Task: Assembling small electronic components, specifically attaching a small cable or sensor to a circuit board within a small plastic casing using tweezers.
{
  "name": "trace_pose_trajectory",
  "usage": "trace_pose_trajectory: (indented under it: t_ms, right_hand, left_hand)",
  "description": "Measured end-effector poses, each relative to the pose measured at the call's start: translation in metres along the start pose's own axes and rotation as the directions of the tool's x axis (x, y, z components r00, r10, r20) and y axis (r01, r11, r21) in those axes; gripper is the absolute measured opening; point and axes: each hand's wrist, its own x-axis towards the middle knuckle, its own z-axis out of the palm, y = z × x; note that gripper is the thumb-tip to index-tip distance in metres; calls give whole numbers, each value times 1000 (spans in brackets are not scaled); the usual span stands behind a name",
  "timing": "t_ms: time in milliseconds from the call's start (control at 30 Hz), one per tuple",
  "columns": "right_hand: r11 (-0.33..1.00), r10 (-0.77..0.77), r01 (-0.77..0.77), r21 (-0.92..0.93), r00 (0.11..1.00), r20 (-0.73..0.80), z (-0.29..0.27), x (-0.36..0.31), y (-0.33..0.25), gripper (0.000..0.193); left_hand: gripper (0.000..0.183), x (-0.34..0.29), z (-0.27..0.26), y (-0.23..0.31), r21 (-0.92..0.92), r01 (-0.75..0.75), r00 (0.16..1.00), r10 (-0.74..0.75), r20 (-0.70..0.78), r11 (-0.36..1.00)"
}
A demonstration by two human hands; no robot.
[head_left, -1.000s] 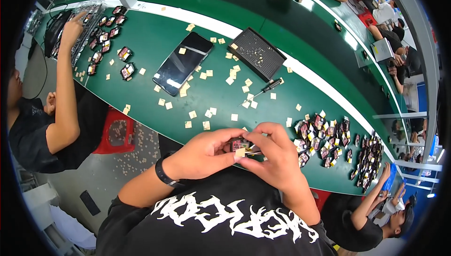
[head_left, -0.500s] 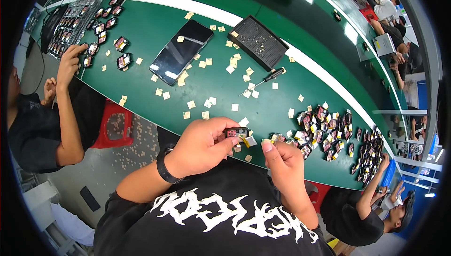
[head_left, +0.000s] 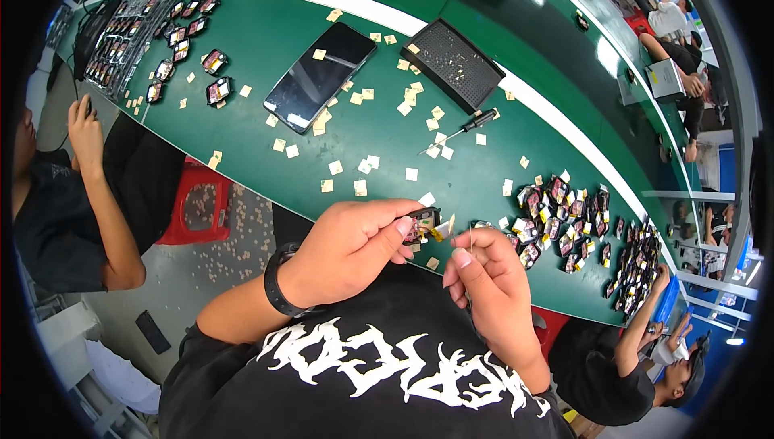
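My left hand [head_left: 355,245] grips a small black-cased electronic module [head_left: 423,223] between thumb and fingers, above the near table edge. Its open side shows a reddish circuit board. A small white-and-yellow piece [head_left: 443,231] sticks out of its right side, towards my other hand. Just right of it, my right hand [head_left: 488,274] is closed in a pinch, its fingertips apart from the module. A thin pale piece, seen edge-on, shows at those fingertips; its kind I cannot make out. Small cream squares [head_left: 360,187] lie scattered on the green table [head_left: 242,137] beyond both hands.
A black phone [head_left: 318,76], a black perforated tray [head_left: 455,64] and a screwdriver [head_left: 459,131] lie farther back. Similar modules are heaped [head_left: 556,217] at right; more stand at far left beside clear trays [head_left: 133,32]. Co-workers sit on both sides, near a red stool [head_left: 193,205].
The module in my left hand has turned and its white-and-yellow piece now points more upward. My right hand's fingers have curled in more. The left co-worker's hand has drawn back from the modules.
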Motion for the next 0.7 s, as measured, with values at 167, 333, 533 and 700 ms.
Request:
trace_pose_trajectory:
  t_ms: [167, 333, 533, 700]
  right_hand:
    - [995, -31, 31, 91, 1000, -6, 5, -1, -5, 23]
    - [985, -17, 21, 173, 1000, -22, 3, 0, -6, 24]
    - [983, 139, -140, 116, 990, 11, 8, 5, -10, 14]
    - [976, 169, -167, 143, 986, -1, 13, 10, -4, 15]
  left_hand:
    - [31, -2, 3, 4, 31, -69, 997, 70, -27, 997]
    - [31, -3, 1, 9, 229, -166, 986, 167, 13, 959]
    - [29, -3, 5, 3, 410, -313, 940, 342, 4, 856]
    - [29, -2, 9, 1, 472, -364, 919, 392, 42, 803]
